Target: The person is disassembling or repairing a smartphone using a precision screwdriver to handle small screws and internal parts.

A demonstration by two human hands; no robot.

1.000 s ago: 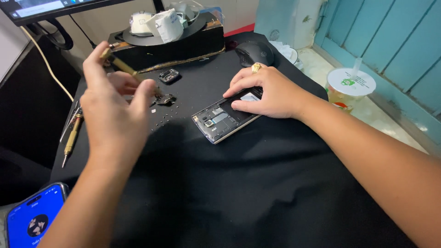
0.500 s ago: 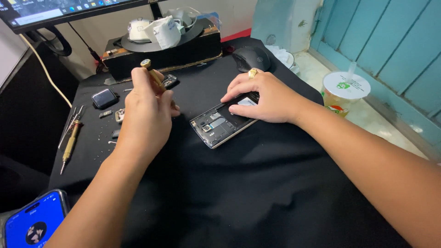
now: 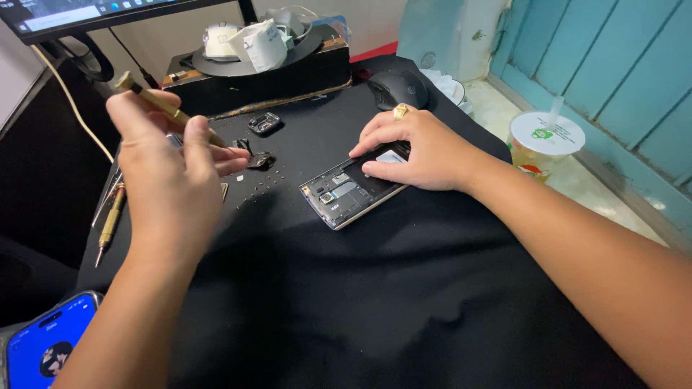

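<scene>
An opened phone [image 3: 351, 193] with its back removed lies on the black cloth, its circuit parts showing. My right hand [image 3: 414, 148], wearing a gold ring, presses flat on the phone's far end and holds it down. My left hand [image 3: 169, 169] is raised above the cloth to the left of the phone and grips a gold-coloured screwdriver [image 3: 163, 106], tip pointing down and right. Small black phone parts [image 3: 261, 158] and tiny screws lie between the two hands.
A second gold screwdriver [image 3: 111, 222] lies at the cloth's left edge. A blue-screened phone [image 3: 45, 350] sits at bottom left. A black box [image 3: 288, 72] with a mask, a mouse [image 3: 398, 88] and a lidded drink cup [image 3: 543, 142] stand behind and right.
My left hand was empty, then picked up the gold screwdriver and now holds it raised, tilted toward the small parts. My right hand has stayed on the phone.
</scene>
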